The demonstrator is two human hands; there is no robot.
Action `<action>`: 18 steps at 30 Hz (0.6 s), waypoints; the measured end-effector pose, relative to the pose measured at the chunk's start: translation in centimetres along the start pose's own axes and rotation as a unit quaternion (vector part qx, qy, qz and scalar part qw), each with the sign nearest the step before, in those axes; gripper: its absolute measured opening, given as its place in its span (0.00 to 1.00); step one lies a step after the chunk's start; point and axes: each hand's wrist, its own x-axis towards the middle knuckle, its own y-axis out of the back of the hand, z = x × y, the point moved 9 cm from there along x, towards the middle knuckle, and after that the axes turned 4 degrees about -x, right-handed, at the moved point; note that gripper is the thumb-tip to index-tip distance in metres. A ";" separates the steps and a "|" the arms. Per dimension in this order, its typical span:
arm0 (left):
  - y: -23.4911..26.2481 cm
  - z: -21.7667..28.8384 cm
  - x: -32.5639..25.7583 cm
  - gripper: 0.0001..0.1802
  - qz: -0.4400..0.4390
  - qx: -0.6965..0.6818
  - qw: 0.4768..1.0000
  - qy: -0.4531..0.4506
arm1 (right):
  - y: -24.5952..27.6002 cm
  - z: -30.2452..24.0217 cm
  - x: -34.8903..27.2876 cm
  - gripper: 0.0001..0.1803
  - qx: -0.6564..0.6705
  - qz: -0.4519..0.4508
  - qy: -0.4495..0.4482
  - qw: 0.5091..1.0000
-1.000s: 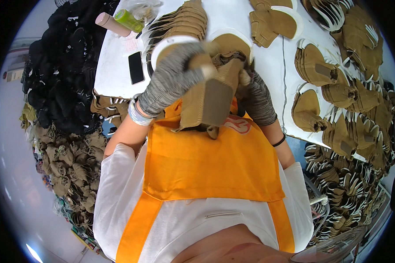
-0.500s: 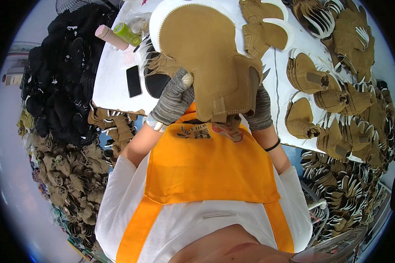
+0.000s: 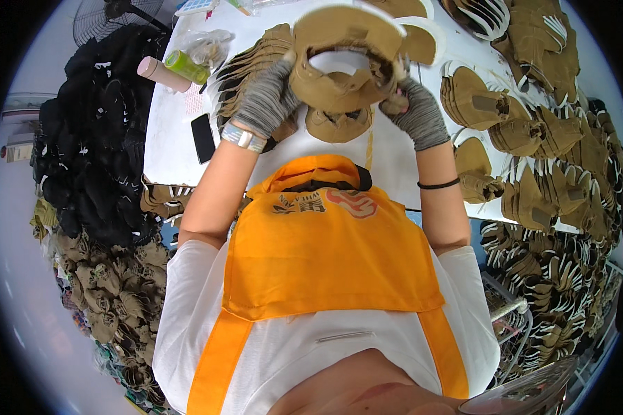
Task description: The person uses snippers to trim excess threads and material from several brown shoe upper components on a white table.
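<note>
Between my gloved hands, above the white table, I hold up a tan shoe upper with a pale edge, its opening tipped toward me. At its left side the fingers of my left hand are closed on the rim. My right hand grips the opposite side; part of its fingers is hidden behind the upper. Both grey knit gloves leave fingertips bare. Beneath the held piece another tan upper lies on the table. A fanned stack of tan uppers rests beside my left hand.
Rows of tan uppers cover the table's right side. A black phone, a pink bottle and a green bottle stand or lie at the left. Piles of black pieces and brown pieces flank the table.
My hands have moved up and away from my body with the upper. It has turned from showing its outer face to showing its opening. The uppers beneath and beside it have come into view.
</note>
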 end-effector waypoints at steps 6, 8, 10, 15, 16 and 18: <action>3.3 -14.5 -1.4 0.19 0.175 -0.214 0.907 0.318 | 7.7 5.9 1.1 0.16 -0.147 0.155 -0.095 0.972; 6.2 -19.1 -2.2 0.22 0.238 -0.157 0.905 0.316 | 10.1 6.8 1.7 0.17 -0.204 0.208 -0.107 0.951; 11.3 -22.9 -0.3 0.25 0.214 0.113 0.929 0.282 | 11.4 6.9 2.9 0.17 -0.210 0.203 -0.091 0.952; 13.3 -24.4 1.4 0.29 0.114 0.464 0.849 0.225 | 12.7 5.4 5.5 0.17 -0.408 0.162 -0.038 0.898; 11.3 -22.1 0.3 0.29 0.130 0.462 0.844 0.237 | 15.5 6.4 6.1 0.19 -0.497 0.189 0.003 0.847; 9.7 -19.7 -0.5 0.28 0.177 0.408 0.864 0.235 | 15.6 6.3 5.9 0.23 -0.579 0.228 0.060 0.780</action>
